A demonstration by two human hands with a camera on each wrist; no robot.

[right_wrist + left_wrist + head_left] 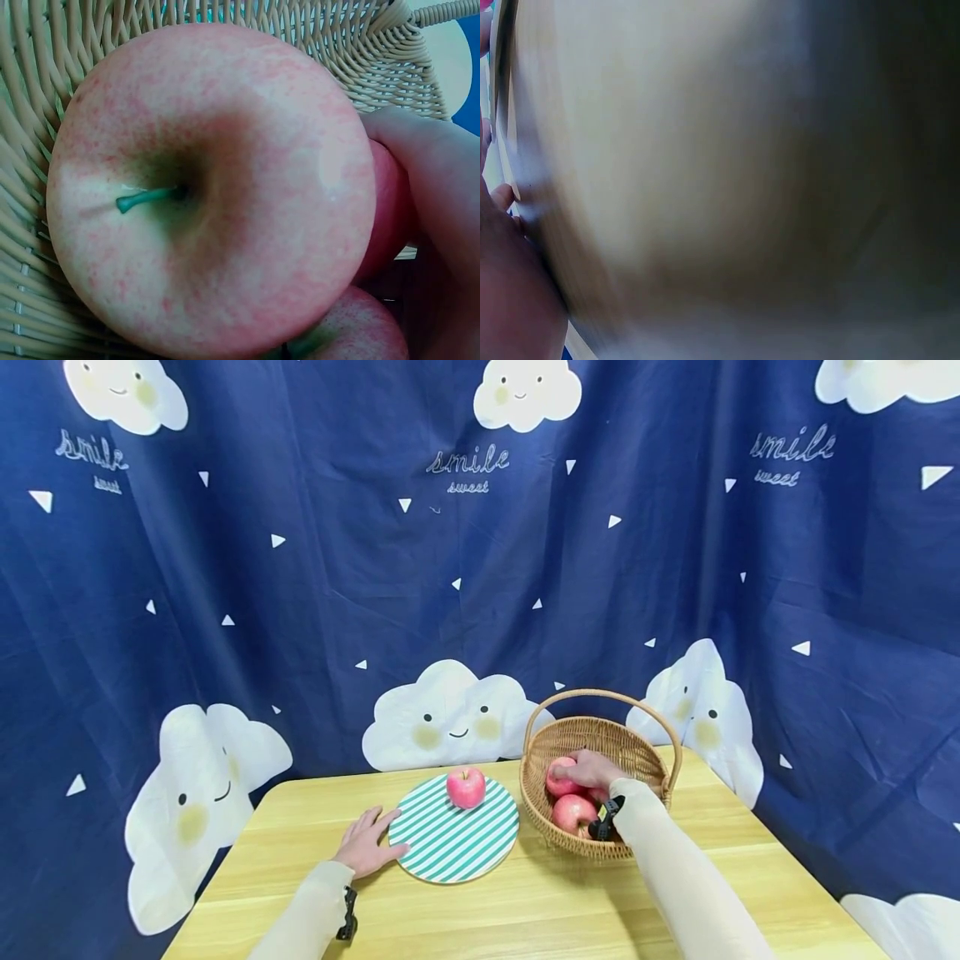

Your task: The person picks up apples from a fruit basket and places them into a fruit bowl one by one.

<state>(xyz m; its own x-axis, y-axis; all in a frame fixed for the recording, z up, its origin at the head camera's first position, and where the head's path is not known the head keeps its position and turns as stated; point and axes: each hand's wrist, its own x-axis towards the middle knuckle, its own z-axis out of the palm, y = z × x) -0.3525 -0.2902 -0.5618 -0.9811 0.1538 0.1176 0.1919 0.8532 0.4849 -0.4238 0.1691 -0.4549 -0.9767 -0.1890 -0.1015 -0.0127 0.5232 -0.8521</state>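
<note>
My right hand (pixel 596 770) reaches into a wicker basket (pixel 609 739) and grips a red apple (pixel 559 783) by the basket's left wall. Closer to me in the basket lies another apple (pixel 573 812); in the right wrist view this apple (pixel 247 247) fills the middle, stem showing, and partly hides the gripped apple (pixel 388 206). A further apple (pixel 364 330) shows below. My left hand (pixel 366 847) lies at the left edge of a round green-and-white striped board (pixel 442 856), fingers spread, touching its rim. One apple (pixel 466 787) sits on the board's far part.
The basket's arched handle (pixel 592 692) stands upright over it. Board and basket stand side by side on a light wooden table (pixel 465 927). A dark blue curtain (pixel 337 568) with cloud prints hangs behind the table. The left wrist view is mostly blurred table surface.
</note>
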